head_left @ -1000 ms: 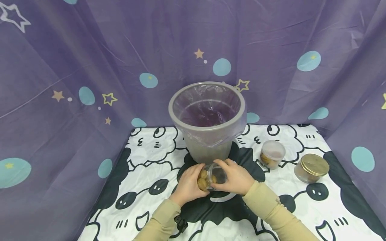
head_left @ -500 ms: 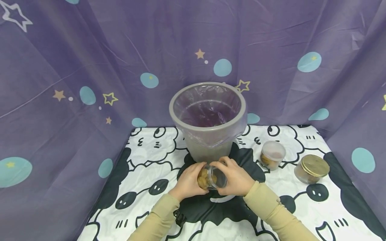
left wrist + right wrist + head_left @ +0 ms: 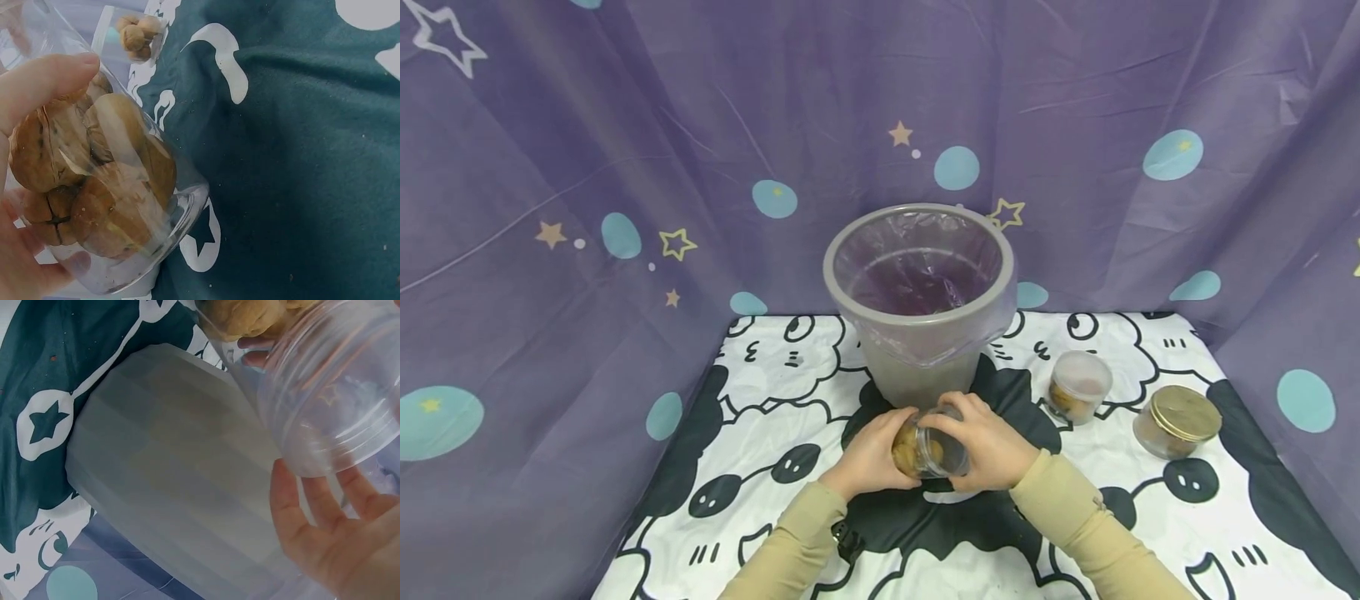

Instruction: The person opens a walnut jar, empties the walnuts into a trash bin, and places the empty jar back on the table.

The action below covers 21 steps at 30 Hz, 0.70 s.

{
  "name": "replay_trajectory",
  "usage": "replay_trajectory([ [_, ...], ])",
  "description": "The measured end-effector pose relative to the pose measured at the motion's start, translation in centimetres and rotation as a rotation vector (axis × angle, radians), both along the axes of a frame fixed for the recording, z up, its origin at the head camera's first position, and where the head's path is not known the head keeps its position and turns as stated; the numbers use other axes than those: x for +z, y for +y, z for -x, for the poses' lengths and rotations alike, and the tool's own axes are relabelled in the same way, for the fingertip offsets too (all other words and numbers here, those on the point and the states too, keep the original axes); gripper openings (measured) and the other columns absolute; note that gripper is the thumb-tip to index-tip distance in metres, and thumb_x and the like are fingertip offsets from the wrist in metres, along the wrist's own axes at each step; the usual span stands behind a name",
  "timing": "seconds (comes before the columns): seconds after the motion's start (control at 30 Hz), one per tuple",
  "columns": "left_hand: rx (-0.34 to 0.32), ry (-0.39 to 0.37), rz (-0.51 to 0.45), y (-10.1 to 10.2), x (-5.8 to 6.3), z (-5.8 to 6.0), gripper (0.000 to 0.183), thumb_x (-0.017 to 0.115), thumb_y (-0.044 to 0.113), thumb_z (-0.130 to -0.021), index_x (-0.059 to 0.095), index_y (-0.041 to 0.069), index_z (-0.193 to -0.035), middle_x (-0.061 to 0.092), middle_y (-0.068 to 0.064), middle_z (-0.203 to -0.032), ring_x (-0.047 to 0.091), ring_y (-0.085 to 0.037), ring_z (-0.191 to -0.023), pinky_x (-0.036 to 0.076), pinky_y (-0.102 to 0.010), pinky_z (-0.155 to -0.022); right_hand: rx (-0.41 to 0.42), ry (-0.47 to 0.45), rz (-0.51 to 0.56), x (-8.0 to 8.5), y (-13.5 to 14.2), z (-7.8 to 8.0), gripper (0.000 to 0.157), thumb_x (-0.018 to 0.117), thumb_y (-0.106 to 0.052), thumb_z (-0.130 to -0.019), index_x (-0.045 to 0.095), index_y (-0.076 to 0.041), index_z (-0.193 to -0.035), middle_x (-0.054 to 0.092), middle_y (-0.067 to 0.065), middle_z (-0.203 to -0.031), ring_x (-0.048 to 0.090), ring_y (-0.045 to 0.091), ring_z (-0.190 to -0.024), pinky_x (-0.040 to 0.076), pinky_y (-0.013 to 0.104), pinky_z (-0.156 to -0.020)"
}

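Here, lower centre of the head view: one clear jar (image 3: 929,448), tipped sideways, walnut-like pieces (image 3: 119,206) inside, left hand (image 3: 871,457) and right hand (image 3: 992,446) gripping opposite ends, presumably for steadiness.

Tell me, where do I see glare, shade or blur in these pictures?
Head: soft, even light, with glints on the liner; left wrist: pale glare streaks across the jar, walnuts fairly sharp; right wrist: dull grey shading on the bin, faint reflections around the jar's ridges.
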<state>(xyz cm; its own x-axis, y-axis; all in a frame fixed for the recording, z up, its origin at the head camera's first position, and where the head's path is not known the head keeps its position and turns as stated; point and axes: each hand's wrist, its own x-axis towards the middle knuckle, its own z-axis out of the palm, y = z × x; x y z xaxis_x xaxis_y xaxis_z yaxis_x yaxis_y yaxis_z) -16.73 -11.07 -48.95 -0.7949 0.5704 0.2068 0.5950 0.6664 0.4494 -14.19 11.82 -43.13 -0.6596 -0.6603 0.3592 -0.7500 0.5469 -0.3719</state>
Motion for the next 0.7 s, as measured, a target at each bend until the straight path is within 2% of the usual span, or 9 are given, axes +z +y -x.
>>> replay_trajectory([
  [0.17, 0.001, -0.047, -0.029, -0.3, -0.2, -0.1, 0.097, 0.09, 0.032, -0.055, 0.044, 0.01, -0.136, 0.057, -0.008, -0.127, 0.056, -0.023, -0.113, 0.048, -0.04, -0.095, 0.042, 0.057, -0.019, 0.1, 0.2, 0.1, 0.081, 0.087, -0.02, -0.051, 0.054, -0.02, -0.126, 0.044, 0.017, -0.127, 0.047, 0.031, -0.108, 0.051, 0.045, -0.082],
  [0.3, 0.031, -0.082, -0.097, -0.8, -0.5, -0.2, 0.096, 0.091, 0.029, -0.055, 0.044, 0.012, -0.136, 0.056, -0.007, -0.126, 0.055, -0.022, -0.113, 0.048, -0.04, -0.094, 0.049, 0.079, 0.008, 0.3, 0.5, 0.2, 0.081, 0.088, -0.019, -0.051, 0.053, -0.02, -0.125, 0.042, 0.017, -0.129, 0.046, 0.03, -0.11, 0.053, 0.042, -0.079],
  [0.47, 0.079, -0.105, -0.174, -1.2, -0.7, -0.1, 0.096, 0.092, 0.026, -0.054, 0.044, 0.013, -0.136, 0.055, -0.007, -0.127, 0.054, -0.022, -0.115, 0.047, -0.041, -0.096, 0.013, 0.008, 0.061, 0.2, 1.0, 0.2, 0.081, 0.088, -0.014, -0.055, 0.05, -0.019, -0.126, 0.037, 0.017, -0.133, 0.042, 0.032, -0.117, 0.054, 0.039, -0.078],
  [0.7, 0.114, -0.082, -0.205, -1.4, -0.8, 0.0, 0.098, 0.092, 0.026, -0.052, 0.045, 0.01, -0.135, 0.054, -0.01, -0.128, 0.053, -0.025, -0.118, 0.045, -0.042, -0.099, -0.029, -0.064, 0.121, 0.1, 1.5, 0.2, 0.079, 0.089, -0.015, -0.058, 0.048, -0.015, -0.127, 0.034, 0.017, -0.132, 0.04, 0.03, -0.119, 0.053, 0.041, -0.083],
])
